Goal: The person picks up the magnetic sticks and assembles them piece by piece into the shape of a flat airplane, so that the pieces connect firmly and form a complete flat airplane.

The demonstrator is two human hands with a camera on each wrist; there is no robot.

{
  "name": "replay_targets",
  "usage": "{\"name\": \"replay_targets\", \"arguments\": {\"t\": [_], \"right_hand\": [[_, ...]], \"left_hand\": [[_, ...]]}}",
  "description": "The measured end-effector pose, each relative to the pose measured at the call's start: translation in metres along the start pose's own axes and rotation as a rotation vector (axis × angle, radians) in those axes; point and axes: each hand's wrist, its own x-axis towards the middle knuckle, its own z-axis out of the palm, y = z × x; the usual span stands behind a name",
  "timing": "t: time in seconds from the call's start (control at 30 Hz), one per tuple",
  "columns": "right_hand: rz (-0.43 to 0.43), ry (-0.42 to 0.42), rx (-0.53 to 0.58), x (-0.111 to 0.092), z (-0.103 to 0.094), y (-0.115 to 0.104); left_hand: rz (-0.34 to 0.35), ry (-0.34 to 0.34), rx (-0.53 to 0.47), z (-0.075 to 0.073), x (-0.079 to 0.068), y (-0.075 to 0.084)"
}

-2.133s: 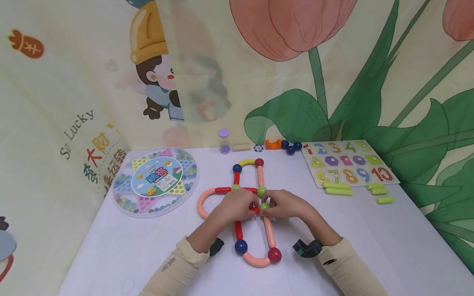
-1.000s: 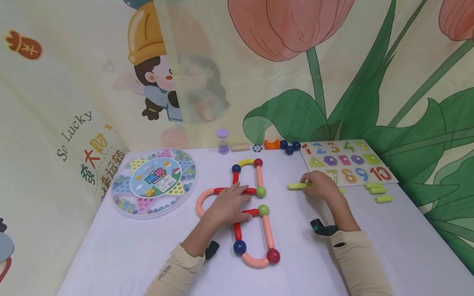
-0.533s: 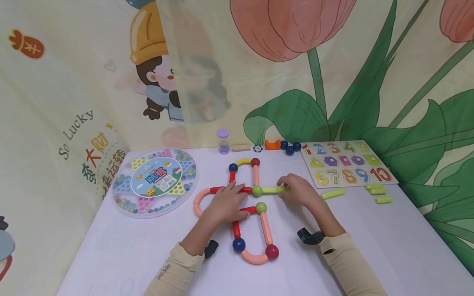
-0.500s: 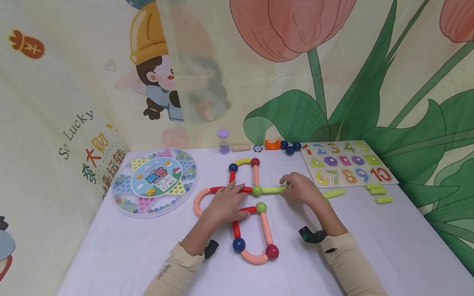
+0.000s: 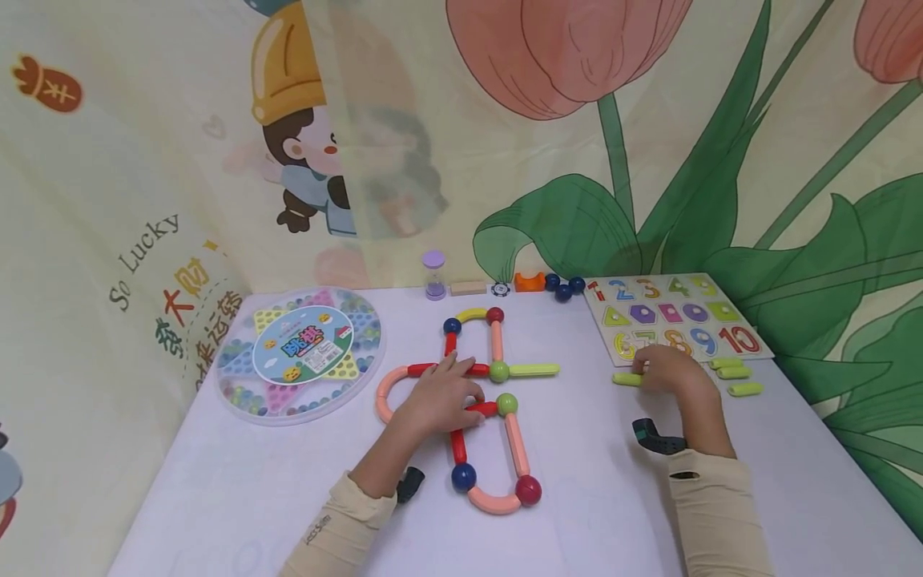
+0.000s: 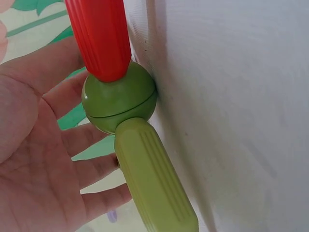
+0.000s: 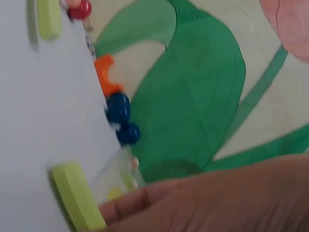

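Note:
A flat figure of magnetic sticks and balls lies on the table, with red sticks (image 5: 479, 370), pink sticks (image 5: 519, 445) and green balls (image 5: 499, 371). My left hand (image 5: 440, 397) rests over its middle with fingers spread, hiding part of it. In the left wrist view the palm is beside a green ball (image 6: 120, 96), which joins a red stick (image 6: 101, 38) and a light green stick (image 6: 154, 179). To the right, my right hand (image 5: 674, 373) pinches another light green magnetic stick (image 5: 626, 379) near its right end; the thumb is hidden in the right wrist view.
Several short light green sticks (image 5: 734, 373) lie right of my right hand, below a number puzzle board (image 5: 604, 332). Blue balls (image 5: 563, 292), an orange piece (image 5: 530, 282), a wooden block (image 5: 469, 288) and an hourglass (image 5: 434, 276) line the back edge. A round game board (image 5: 231, 385) lies left.
My right hand brought a light green stick to the figure's upper green ball, let it go there, then moved right to another green stick. My left hand went from pinching to resting spread on the figure.

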Motion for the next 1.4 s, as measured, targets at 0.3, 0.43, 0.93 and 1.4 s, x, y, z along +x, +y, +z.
{"name": "replay_targets", "arguments": {"t": [0.3,0.43,0.93,1.4], "right_hand": [[-0.332,0.086,-0.082,0.014,0.035,-0.09],[-0.483,0.159,-0.161,0.011,0.049,-0.121],[-0.353,0.065,-0.044,0.019,0.044,-0.103],[-0.326,0.013,0.132,0.03,0.038,-0.075]], "left_hand": [[0.006,-0.002,-0.028,0.0,-0.001,-0.001],[-0.002,-0.009,-0.03,0.001,0.001,-0.001],[0.011,0.008,0.008,-0.002,-0.001,0.001],[0.0,0.025,0.017,0.0,0.001,-0.001]]}}
